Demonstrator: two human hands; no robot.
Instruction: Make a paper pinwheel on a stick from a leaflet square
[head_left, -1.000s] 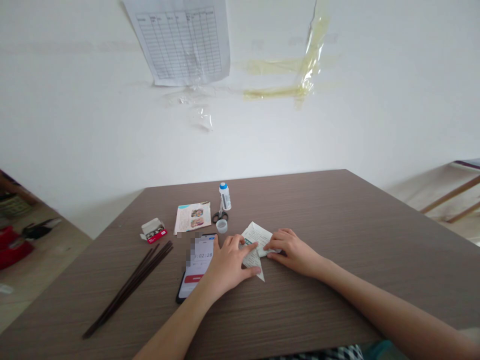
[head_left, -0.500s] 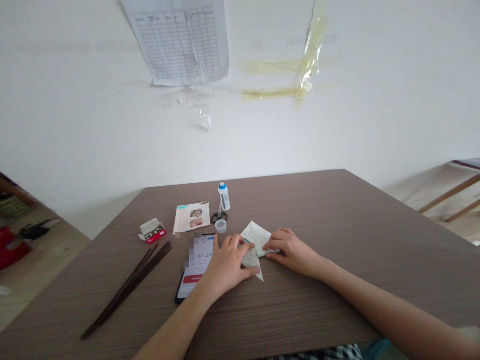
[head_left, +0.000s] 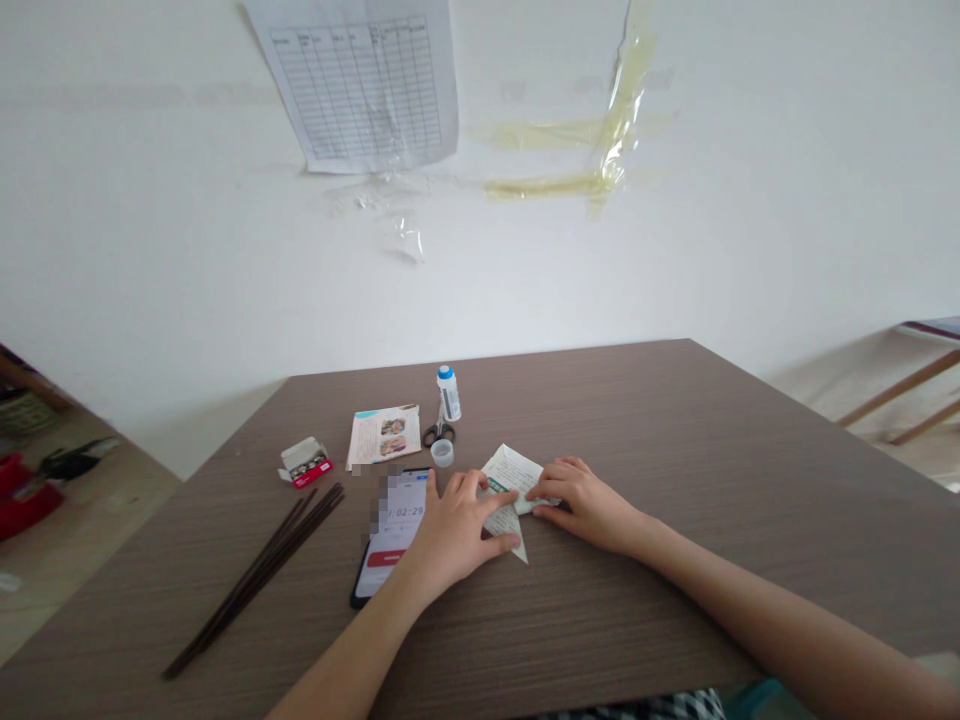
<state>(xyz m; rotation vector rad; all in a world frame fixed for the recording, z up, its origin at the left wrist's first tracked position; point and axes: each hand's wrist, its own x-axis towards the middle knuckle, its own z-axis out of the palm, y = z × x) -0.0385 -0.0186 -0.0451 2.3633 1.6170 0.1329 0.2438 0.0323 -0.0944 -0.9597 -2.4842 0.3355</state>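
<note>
A printed sheet of paper (head_left: 517, 466), folded to pointed corners, lies on the table between my two hands. My left hand (head_left: 459, 525) rests over the paper's left side with fingers spread; its index finger and thumb press the sheet flat. On the right, my right hand (head_left: 577, 502) has its fingers and thumb closed on the paper's right part, where it looks folded over or rolled. My fingers hide some of the paper there. Partly under my left wrist lies a phone (head_left: 386, 558) with a running timer on its screen.
Left of the phone lie thin dark brown sticks (head_left: 255, 580) and a small open red-and-white box (head_left: 306, 464). Behind are a printed booklet (head_left: 367, 440), black-handled scissors (head_left: 439, 433), a white cup (head_left: 442, 453) and a blue-capped bottle (head_left: 448, 394). A wall borders the table's far edge.
My left index finger has slid slightly right and down across the paper, uncovering more of a green printed strip. My right hand has hardly moved.
</note>
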